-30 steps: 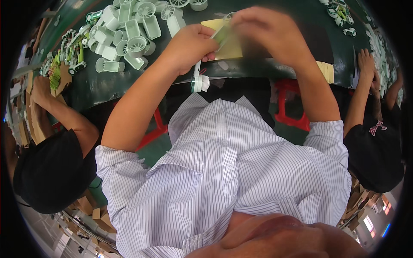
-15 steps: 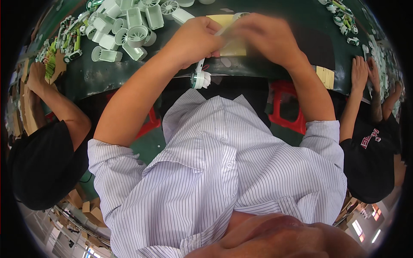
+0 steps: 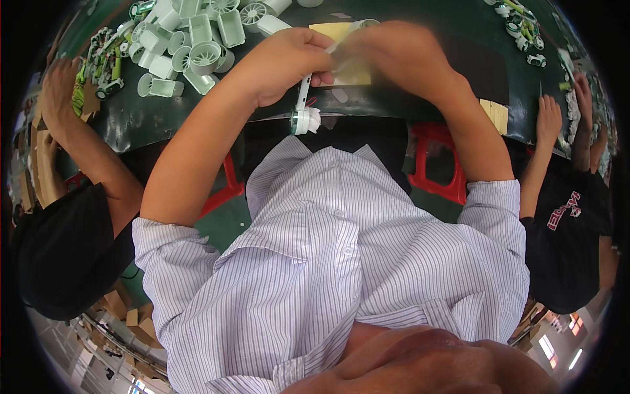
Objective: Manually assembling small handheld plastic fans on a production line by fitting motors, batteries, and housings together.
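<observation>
My left hand (image 3: pixel 295 58) is closed around a slim white handle. From it a small white motor piece with a round green-and-white end (image 3: pixel 304 121) hangs down over the table's near edge, with a bit of red wire beside it. My right hand (image 3: pixel 400 56) is right next to the left fingertips, its fingers smeared by motion. Something thin and pale shows between the two hands, too blurred to name. Beneath the hands lies a yellow sheet (image 3: pixel 354 75), with a pale rounded piece (image 3: pixel 365 25) at its far side, partly hidden by the right hand.
Pale green plastic housings (image 3: pixel 203 56) are heaped at the far left of the green table (image 3: pixel 210 108). Beyond them lie green-and-white assemblies (image 3: pixel 108 62). A black sheet (image 3: pixel 476 69) and a yellow pad (image 3: pixel 493 117) are at right. Co-workers sit on both sides, their hands on the table.
My right hand has turned slightly over, still blurred beside the left. The left hand holds its place with the motor piece. Co-workers' hands on both sides have shifted.
</observation>
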A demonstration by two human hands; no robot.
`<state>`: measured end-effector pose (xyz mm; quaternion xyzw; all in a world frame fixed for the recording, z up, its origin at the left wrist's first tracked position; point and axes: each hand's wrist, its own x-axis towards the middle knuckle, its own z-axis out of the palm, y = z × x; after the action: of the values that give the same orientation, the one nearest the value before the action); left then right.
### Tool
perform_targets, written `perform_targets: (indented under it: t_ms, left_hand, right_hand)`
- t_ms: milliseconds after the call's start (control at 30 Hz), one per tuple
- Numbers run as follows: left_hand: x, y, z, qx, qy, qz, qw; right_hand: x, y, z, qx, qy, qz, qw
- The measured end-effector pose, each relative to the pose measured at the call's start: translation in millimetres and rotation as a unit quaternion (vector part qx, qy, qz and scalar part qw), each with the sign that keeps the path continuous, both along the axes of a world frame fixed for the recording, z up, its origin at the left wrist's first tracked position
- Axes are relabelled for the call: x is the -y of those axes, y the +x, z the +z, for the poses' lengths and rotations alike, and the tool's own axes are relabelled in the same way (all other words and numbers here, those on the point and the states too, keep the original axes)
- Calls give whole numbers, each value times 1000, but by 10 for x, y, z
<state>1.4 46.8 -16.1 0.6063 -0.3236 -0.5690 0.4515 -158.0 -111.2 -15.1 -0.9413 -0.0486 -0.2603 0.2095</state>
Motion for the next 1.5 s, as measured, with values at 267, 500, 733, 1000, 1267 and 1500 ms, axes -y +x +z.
perform_targets:
  t_ms: [267,500,733,1000,1267,1500]
  left_hand:
    - [31,8,-34,-51,12,13,999]
    - [22,-14,-92,6,-1,43,999]
    - [47,-73,-91,-5,7,77,997]
    - [-12,-156,-69,10,-17,93,995]
    - [-65,-188,-52,-12,-9,65,998]
    - [-64,-243,-22,15,-8,70,997]
  right_hand:
    - [48,50,-21,-1,-49,16,999]
    - [-173,174,344,-211,-37,-104,971]
    - [-283,218,433,-140,-202,-122,962]
    - [17,349,364,-314,-33,-165,934]
    - [297,283,406,-362,117,-15,925]
    - [126,375,497,-344,8,-74,936]
